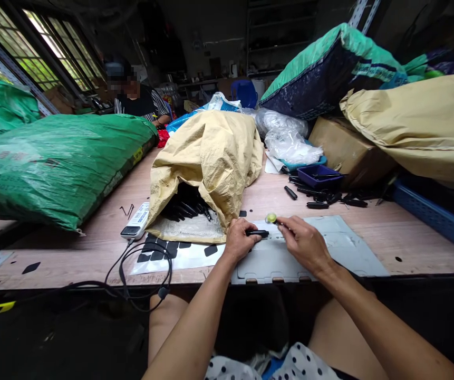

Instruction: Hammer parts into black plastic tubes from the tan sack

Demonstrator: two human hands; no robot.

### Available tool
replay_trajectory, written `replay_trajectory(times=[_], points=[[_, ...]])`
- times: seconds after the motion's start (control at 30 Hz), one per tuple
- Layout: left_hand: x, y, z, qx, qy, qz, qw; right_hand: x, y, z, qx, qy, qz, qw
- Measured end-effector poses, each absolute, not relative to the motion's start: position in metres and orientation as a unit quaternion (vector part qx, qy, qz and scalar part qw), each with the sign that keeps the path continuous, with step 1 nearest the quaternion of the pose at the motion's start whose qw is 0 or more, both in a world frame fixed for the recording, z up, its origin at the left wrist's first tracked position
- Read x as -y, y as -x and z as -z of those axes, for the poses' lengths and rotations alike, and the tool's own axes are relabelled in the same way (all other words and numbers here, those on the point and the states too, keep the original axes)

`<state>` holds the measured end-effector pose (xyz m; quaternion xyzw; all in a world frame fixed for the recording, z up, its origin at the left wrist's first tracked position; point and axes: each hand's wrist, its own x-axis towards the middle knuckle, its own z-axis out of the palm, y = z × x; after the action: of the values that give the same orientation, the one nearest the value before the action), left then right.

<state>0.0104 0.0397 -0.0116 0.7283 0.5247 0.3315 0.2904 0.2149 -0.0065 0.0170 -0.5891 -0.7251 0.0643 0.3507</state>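
Note:
My left hand [238,240] is closed on a slim black tube-shaped piece [259,233], which points right above a grey sheet [345,248]. To its right, my right hand [305,241] pinches a small tool with a round yellow-green head [271,217]. That head is just above the black piece's end and looks apart from it; the tool's exact kind is unclear. Just behind my left hand lies a beige sack [211,148], its mouth facing me, with many black pieces [187,205] inside.
Loose black pieces [317,205] lie around a purple tray [309,181] on the right. A white device [136,224] with a black cable stands left. Green sack [60,163], cardboard box [333,148] and blue crate [436,211] flank the table. Another person [142,100] sits behind.

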Motion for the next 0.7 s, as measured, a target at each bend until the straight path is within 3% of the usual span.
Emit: replay_trajectory(times=[0.1,0.33,0.7], points=[[-0.039,-0.010,0.010,-0.527,-0.734,-0.323,0.282,-0.019,-0.229,-0.018,0.696,0.627,-0.037,0.347],[-0.037,-0.010,0.008,-0.524,-0.740,-0.323,0.271,-0.056,-0.246,0.010,0.694,0.681,-0.001,0.236],[-0.037,-0.012,0.007,-0.530,-0.751,-0.293,0.263,-0.049,-0.238,0.024,0.700,0.674,0.085,0.220]])
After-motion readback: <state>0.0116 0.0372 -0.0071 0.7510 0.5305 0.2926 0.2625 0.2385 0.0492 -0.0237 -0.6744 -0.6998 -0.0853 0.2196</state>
